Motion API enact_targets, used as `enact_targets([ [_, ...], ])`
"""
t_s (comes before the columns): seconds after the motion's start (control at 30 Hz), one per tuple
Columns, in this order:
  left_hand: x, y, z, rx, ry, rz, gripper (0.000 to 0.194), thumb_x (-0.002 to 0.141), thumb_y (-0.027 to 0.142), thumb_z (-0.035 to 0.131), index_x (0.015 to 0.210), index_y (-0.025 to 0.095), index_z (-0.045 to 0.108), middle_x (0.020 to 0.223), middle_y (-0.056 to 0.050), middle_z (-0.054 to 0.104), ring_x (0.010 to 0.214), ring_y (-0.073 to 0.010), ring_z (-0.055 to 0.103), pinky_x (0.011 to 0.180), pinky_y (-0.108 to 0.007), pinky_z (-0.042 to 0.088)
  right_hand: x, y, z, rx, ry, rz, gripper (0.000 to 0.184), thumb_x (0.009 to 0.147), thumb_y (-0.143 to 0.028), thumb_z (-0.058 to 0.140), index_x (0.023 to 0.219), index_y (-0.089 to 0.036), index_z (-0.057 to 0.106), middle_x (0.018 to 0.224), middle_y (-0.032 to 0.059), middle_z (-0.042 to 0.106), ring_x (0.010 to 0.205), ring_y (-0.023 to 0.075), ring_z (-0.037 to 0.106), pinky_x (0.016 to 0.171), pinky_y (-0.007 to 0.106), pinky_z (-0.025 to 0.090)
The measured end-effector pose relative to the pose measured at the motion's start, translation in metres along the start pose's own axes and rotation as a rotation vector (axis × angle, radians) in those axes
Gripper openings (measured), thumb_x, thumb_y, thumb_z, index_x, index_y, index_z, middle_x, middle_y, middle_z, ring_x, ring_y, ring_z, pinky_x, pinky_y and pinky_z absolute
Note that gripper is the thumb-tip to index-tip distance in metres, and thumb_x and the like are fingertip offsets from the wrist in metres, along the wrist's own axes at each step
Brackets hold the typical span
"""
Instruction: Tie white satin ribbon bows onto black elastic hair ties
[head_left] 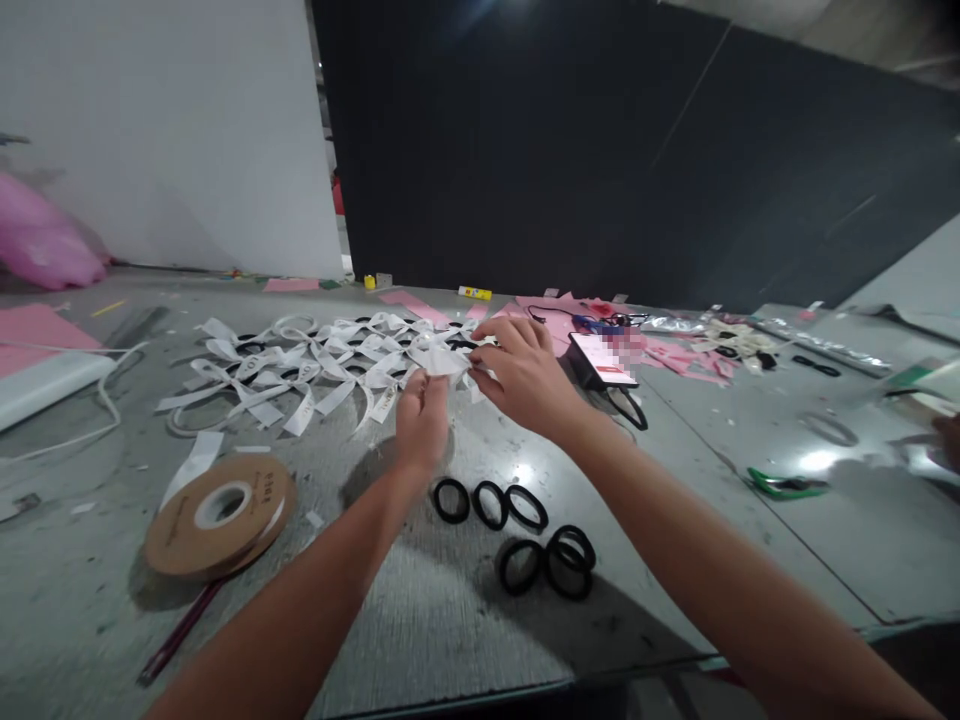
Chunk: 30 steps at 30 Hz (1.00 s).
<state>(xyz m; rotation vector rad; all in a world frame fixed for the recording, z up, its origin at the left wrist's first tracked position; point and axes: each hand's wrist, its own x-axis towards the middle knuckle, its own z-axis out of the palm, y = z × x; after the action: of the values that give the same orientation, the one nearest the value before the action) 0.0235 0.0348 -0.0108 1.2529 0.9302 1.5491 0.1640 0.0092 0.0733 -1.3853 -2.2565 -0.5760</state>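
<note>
My left hand [422, 418] pinches a white ribbon [439, 358] between thumb and fingers, just above the table. At the ribbon's right end, the curled fingers of my right hand [517, 365] close on it; a small dark bit shows by those fingertips, but I cannot make out what it is. Behind and left of my hands lies a spread of white ribbon bows [300, 365], several of them knotted on black hair ties. Between my forearms rest several loose black hair ties [490, 505]. A brown spool [262, 500] of white ribbon lies to the left.
A dark red pen [180, 635] lies by the spool. Right of my hand stands a phone [600, 360] with a lit screen. Green-handled snips [787, 485] lie further right. Pink scraps [686, 358] and a yellow tube [475, 293] are at the back. Another person's hand shows at the right edge.
</note>
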Motion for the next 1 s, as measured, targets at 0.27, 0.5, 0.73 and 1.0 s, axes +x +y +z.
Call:
enact_targets([
  [0.27,0.0,-0.002,0.012,-0.54,-0.184,-0.326,0.021,0.075,0.029,0.074,0.07,0.019,0.057,0.078,0.001,0.061,0.081,-0.0129,0.059,0.083,-0.028,0.046,-0.003,-0.017,0.015,0.013,0.077,0.141,0.016,0.094,-0.022,0.054,0.098,-0.019,0.07,0.123,0.0103,0.063,0.119,0.0276,0.05,0.103,0.045,0.032],
  [0.5,-0.002,0.011,0.007,-0.868,-0.288,-0.568,0.003,0.087,0.022,0.061,0.085,0.02,0.063,0.093,0.001,0.068,0.082,-0.0134,0.063,0.088,-0.033,0.047,0.0,-0.025,0.024,0.137,0.112,0.176,0.015,0.093,-0.023,0.052,0.097,-0.02,0.066,0.122,0.0106,0.062,0.118,0.0276,0.049,0.1,0.045,0.036],
  [0.73,-0.004,0.017,0.01,-0.89,-0.214,-0.622,0.018,0.095,0.017,0.049,0.081,0.017,0.061,0.078,0.0,0.067,0.07,-0.0107,0.062,0.073,-0.025,0.049,-0.002,-0.03,0.029,0.176,0.13,0.25,0.017,0.094,-0.025,0.051,0.099,-0.02,0.066,0.123,0.011,0.061,0.116,0.0285,0.051,0.097,0.045,0.037],
  [1.0,-0.003,0.018,0.011,-0.657,-0.165,-0.646,0.025,0.088,0.026,0.062,0.072,0.02,0.044,0.053,0.007,0.047,0.041,-0.0077,0.041,0.048,-0.022,0.037,0.003,-0.029,0.03,0.035,0.032,0.276,0.022,0.097,-0.024,0.046,0.101,-0.019,0.068,0.127,0.0111,0.06,0.121,0.0277,0.048,0.102,0.045,0.032],
])
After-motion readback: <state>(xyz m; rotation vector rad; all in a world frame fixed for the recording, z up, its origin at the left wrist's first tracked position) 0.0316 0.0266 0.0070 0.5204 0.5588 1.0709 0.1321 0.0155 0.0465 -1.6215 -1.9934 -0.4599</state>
